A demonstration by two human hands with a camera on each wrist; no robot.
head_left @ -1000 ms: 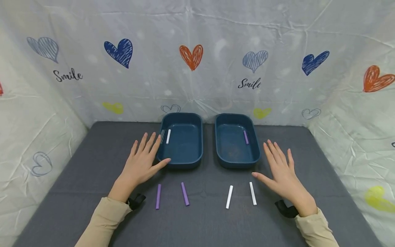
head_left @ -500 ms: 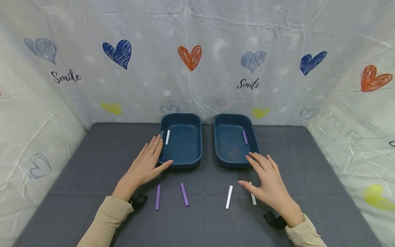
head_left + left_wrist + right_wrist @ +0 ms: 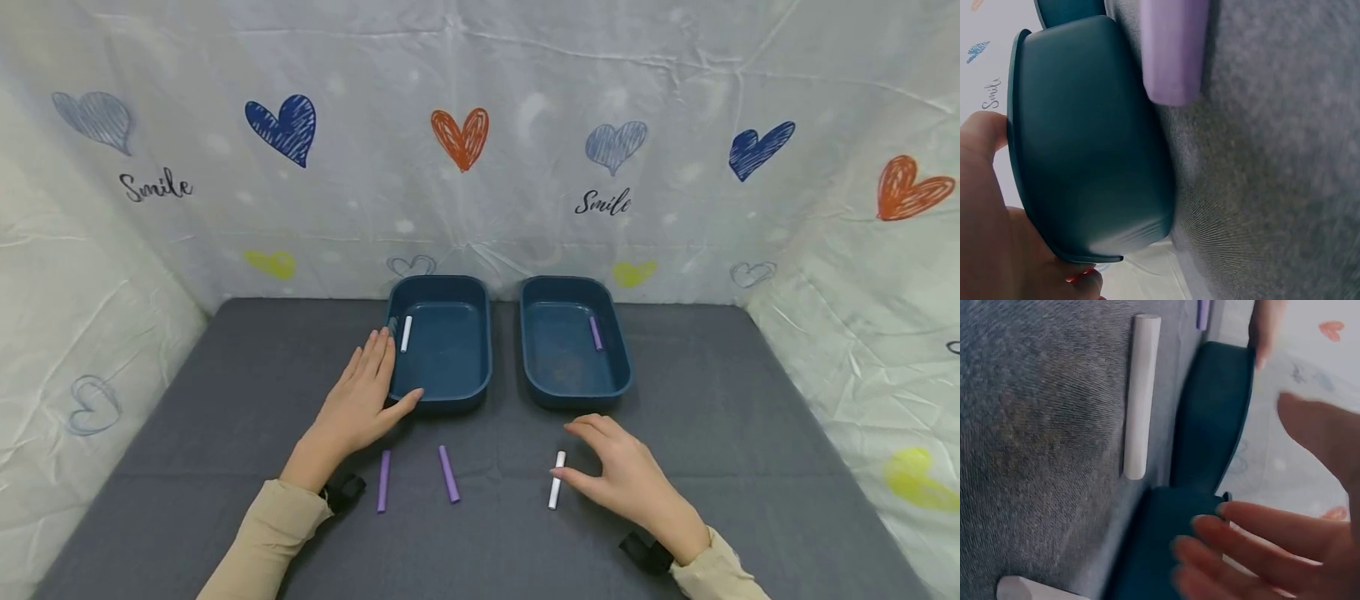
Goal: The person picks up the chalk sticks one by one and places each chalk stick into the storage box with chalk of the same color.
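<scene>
My left hand [image 3: 354, 414] rests against the left blue tray [image 3: 439, 402], straight fingers along its left side and thumb at the front rim. My right hand [image 3: 626, 468], fingers slightly bent and thumb apart, hovers over a white chalk stick [image 3: 553, 493] on the cloth and holds nothing. A second white chalk stick [image 3: 1038, 591] shows at the lower edge of the right wrist view; in the head view the right hand hides it. Two purple chalk sticks, one on the left [image 3: 384, 482] and one on the right [image 3: 448, 473], lie before the left tray.
A white chalk stick [image 3: 406, 333] lies inside the left tray. The right blue tray [image 3: 577, 400] stands beside it with a purple chalk stick [image 3: 596, 332] inside. Grey cloth [image 3: 495, 542] covers the table, and a printed white curtain [image 3: 525, 167] hangs behind.
My right hand has come left and nearer from beside the right tray, covering the right-hand white chalk stick and reaching the other. My left hand has settled against the left tray, fingers drawn together.
</scene>
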